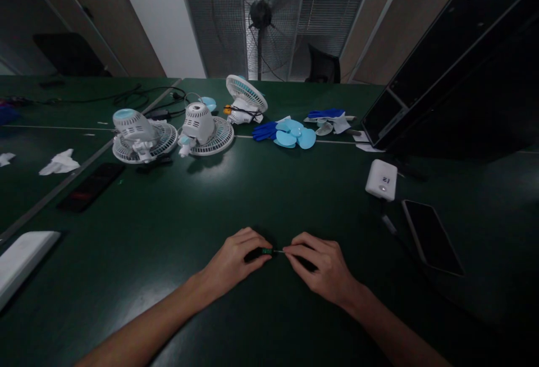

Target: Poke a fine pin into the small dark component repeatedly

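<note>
Near the front middle of the dark green table, my left hand (242, 255) pinches a small green piece (266, 251) between thumb and fingers. A thin metal rod (278, 251) extends from that piece toward the right. Its other end lies between the thumb and fingertips of my right hand (318, 263), which are pressed together. The two hands are a short gap apart, with the rod spanning it. What the green piece is exactly is too small to tell.
White fan parts (202, 131) and a light blue fan blade (295, 133) lie toward the back. A phone (432, 237), a white box (381, 180) and a large monitor (446, 64) stand right. Another phone (91, 187) and a white object (25, 260) are left.
</note>
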`<state>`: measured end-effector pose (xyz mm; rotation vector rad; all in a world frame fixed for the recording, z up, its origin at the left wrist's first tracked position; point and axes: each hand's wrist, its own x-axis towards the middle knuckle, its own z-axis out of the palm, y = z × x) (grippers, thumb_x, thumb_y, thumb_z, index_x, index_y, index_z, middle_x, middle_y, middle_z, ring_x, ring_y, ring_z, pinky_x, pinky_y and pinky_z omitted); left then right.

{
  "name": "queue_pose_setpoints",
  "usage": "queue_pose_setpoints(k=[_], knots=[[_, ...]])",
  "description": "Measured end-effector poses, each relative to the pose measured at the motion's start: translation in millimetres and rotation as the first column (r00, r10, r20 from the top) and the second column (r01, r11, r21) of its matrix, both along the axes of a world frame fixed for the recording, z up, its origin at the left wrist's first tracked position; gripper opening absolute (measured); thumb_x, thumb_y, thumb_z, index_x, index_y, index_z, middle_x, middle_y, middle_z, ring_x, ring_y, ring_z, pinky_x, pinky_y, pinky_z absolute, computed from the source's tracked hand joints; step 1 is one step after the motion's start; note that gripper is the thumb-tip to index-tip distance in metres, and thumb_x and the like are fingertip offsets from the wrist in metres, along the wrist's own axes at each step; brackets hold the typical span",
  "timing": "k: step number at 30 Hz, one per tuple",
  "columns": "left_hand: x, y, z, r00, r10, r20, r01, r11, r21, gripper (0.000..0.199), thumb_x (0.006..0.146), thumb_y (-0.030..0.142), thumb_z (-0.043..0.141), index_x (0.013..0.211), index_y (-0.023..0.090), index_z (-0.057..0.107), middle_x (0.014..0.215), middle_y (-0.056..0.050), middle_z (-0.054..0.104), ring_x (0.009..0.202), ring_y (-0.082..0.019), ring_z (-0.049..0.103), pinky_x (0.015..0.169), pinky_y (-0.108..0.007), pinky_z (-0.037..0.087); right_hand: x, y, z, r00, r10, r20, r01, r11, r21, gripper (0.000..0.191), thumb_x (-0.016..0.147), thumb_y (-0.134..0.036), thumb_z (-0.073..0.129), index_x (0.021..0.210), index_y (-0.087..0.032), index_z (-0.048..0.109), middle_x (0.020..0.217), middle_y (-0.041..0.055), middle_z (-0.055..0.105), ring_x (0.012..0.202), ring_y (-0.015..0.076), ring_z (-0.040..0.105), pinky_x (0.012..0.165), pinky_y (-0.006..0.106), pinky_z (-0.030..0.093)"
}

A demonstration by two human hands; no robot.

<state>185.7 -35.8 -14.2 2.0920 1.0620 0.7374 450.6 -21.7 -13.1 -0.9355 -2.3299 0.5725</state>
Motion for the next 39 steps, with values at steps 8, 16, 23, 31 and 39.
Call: queue_pose_setpoints(k=[8,16,23,31,39], knots=[[0,1,-0.2,1.000,0.008,-0.020,-0.008,1.000,-0.007,0.016,0.099,0.028,0.067,0.113,0.022,0.071,0.103,-0.004,0.072,0.097,-0.019,0.063,0.089,-0.034,0.050,-3,-1,-2.4,0.998,-0.001,0.055,-0.003,0.997,0.073,0.020,0.099,-0.016,0.062,0.112,-0.024,0.075,0.101,0.0038,0.072,0.082,0.0160,0.069,0.072,0.029,0.054],[0,1,0.6,1.000,-0.002,-0.012,0.002,1.000,0.017,0.015,0.099,0.027,0.066,0.112,0.021,0.070,0.103,-0.004,0.072,0.095,-0.019,0.063,0.087,-0.034,0.049,-4,0,-1.7,0.999,-0.012,0.050,0.006,0.992,0.125,0.021,0.098,-0.015,0.062,0.113,-0.023,0.075,0.101,0.0047,0.073,0.082,0.0164,0.070,0.072,0.028,0.053],[0,0,-2.9,1.000,-0.001,-0.006,0.001,1.000,0.027,0.016,0.099,0.026,0.067,0.113,0.021,0.070,0.105,-0.004,0.072,0.098,-0.019,0.063,0.089,-0.034,0.049,-10,-3,1.0,0.990,0.017,0.137,-0.051,0.967,0.249,0.020,0.097,-0.013,0.063,0.112,-0.021,0.074,0.102,0.0062,0.074,0.082,0.0187,0.069,0.070,0.031,0.052],[1,0,-0.4,1.000,-0.010,-0.029,0.011,0.999,0.031,0.016,0.097,0.023,0.068,0.113,0.022,0.070,0.105,-0.005,0.072,0.099,-0.020,0.064,0.090,-0.036,0.050,-15,-6,7.7,0.998,0.013,-0.061,0.000,0.978,0.208,0.022,0.099,-0.015,0.064,0.115,-0.023,0.075,0.101,0.0057,0.074,0.082,0.0172,0.071,0.072,0.031,0.057],[-2,-5,4.3,0.993,-0.027,-0.113,0.034,0.998,0.060,0.021,0.103,0.026,0.060,0.123,0.024,0.066,0.116,-0.006,0.069,0.108,-0.020,0.063,0.097,-0.037,0.053,-1,-1,8.3,0.991,-0.082,-0.109,0.094,0.989,0.115,0.020,0.099,-0.015,0.064,0.111,-0.022,0.077,0.099,0.0055,0.074,0.085,0.0173,0.072,0.074,0.030,0.059]])
